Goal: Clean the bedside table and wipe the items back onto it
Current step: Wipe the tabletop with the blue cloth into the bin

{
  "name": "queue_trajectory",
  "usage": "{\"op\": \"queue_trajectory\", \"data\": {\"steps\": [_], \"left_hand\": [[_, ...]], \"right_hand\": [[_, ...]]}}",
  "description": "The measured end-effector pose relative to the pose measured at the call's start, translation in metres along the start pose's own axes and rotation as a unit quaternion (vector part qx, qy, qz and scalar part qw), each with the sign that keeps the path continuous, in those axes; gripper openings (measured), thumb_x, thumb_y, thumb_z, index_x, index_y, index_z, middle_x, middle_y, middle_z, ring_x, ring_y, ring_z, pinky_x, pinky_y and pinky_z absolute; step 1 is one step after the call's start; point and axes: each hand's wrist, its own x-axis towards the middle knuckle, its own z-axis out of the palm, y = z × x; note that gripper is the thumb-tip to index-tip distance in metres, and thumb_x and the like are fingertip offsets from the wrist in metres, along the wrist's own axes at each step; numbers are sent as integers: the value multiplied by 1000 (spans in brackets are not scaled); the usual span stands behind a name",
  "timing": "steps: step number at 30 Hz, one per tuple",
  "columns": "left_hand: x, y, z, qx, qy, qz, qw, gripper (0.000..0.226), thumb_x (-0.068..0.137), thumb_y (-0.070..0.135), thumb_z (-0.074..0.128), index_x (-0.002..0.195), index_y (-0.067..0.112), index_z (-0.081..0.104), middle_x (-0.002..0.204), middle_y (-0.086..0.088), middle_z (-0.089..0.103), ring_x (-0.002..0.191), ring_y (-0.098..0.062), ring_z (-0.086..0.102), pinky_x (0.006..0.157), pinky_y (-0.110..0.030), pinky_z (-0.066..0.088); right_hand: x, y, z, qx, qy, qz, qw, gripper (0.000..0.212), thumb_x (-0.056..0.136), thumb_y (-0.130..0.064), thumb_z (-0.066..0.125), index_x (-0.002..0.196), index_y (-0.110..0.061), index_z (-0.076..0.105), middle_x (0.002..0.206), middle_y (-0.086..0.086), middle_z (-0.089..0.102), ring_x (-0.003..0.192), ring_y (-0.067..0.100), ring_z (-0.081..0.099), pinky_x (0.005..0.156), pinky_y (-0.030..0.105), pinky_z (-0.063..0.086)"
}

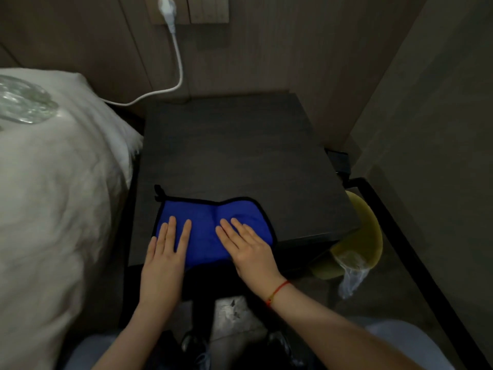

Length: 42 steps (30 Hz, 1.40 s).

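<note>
Both hands lie flat, palms down, fingers straight and spread, on a blue cloth; neither grip is closed on anything, they only press. The left hand covers the cloth's left part, its heel past the near edge of the desk. The right hand rests on the cloth's right part, angled toward the upper left, with a red string bracelet round the wrist.

The cloth is edged in black, with a small black hanging loop at its far left corner. It sits at the near edge of the dark desk, slightly left of the middle, and its near part hangs over that edge. A soft fold runs down its centre between the two hands.

A bed with white bedding lies just to the left of the desk; a clear, shiny thing, too blurred to identify, rests on it. A white plug sits in a wall socket behind, and its white cable curves down toward the bed. To the right of the desk, on the floor, stands a yellow-green bin with a clear plastic liner hanging over its rim.
</note>
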Motion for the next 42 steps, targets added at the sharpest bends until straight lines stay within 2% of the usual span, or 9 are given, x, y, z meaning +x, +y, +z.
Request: {"op": "queue_trajectory", "data": {"steps": [6, 9, 13, 17, 19, 22, 28, 35, 42], "left_hand": [[-4, -39, -14, -65, -23, 56, 996, 110, 57, 19, 86, 145, 19, 21, 152, -2, 23, 136, -22, 39, 108, -29, 23], [-9, -48, -18, -44, 0, 66, 997, 103, 39, 15, 92, 133, 14, 52, 136, -6, 55, 116, -21, 61, 102, -30, 38], [-12, -54, -14, -100, 50, 62, 992, 84, 34, -7, 89, 114, 8, 67, 112, -10, 70, 99, -25, 70, 110, -23, 18], [-10, -57, -27, -242, 76, -7, 967, 50, 46, -20, 80, 89, 7, 77, 87, -11, 76, 95, -11, 67, 112, -14, 18], [-6, -49, -42, -371, 75, -104, 920, 37, 60, -20, 74, 81, 10, 78, 74, -9, 75, 89, 1, 64, 104, -28, 36], [5, -37, -71, -569, 69, -148, 806, 41, 71, -17, 67, 71, 24, 71, 61, 14, 70, 61, 10, 61, 70, -9, 50], [47, -11, -101, -722, -29, -208, 659, 19, 86, -1, 57, 82, 14, 67, 59, 7, 71, 51, -2, 66, 47, -18, 54], [70, 11, -63, -682, -155, -315, 641, 16, 91, 1, 53, 82, 8, 63, 60, -3, 67, 53, -16, 62, 51, -23, 48], [72, 11, -55, -656, -161, -343, 653, 20, 94, 11, 49, 78, 9, 61, 76, -11, 63, 67, -23, 57, 63, -29, 43]], "right_hand": [[-7, 22, -8, -14, 11, 2, 1000, 81, 45, -28, 89, 119, -6, 62, 124, 7, 63, 113, 18, 61, 102, 30, 40], [-22, 44, -18, -24, 34, 6, 999, 72, 50, -25, 89, 115, -4, 64, 120, 9, 65, 110, 19, 63, 101, 30, 41], [-34, 58, -24, 16, 95, -22, 995, 33, 73, -12, 66, 106, -6, 69, 112, 8, 69, 104, 18, 66, 104, 30, 36], [-31, 60, -33, 197, 124, 119, 965, 24, 74, 0, 67, 93, -12, 73, 96, -2, 73, 95, 10, 67, 102, 32, 43], [-23, 59, -53, 314, 135, 215, 915, 29, 74, 7, 69, 84, -21, 70, 85, -8, 70, 88, -5, 63, 93, 23, 47], [-4, 56, -90, 444, 157, 280, 836, 28, 78, 4, 66, 78, -24, 63, 77, -6, 65, 71, -10, 61, 68, 10, 49], [26, 81, -124, 552, 94, 401, 725, 19, 81, -17, 66, 100, -19, 66, 94, 0, 71, 87, 13, 69, 75, 29, 56], [62, 63, -110, 279, 43, 402, 871, 16, 81, -16, 67, 93, -6, 71, 84, 6, 68, 81, 13, 60, 67, 15, 39], [94, -2, -57, 303, -92, 360, 878, 19, 80, -22, 66, 92, -7, 70, 92, 15, 68, 88, 31, 67, 75, 42, 57]]}}
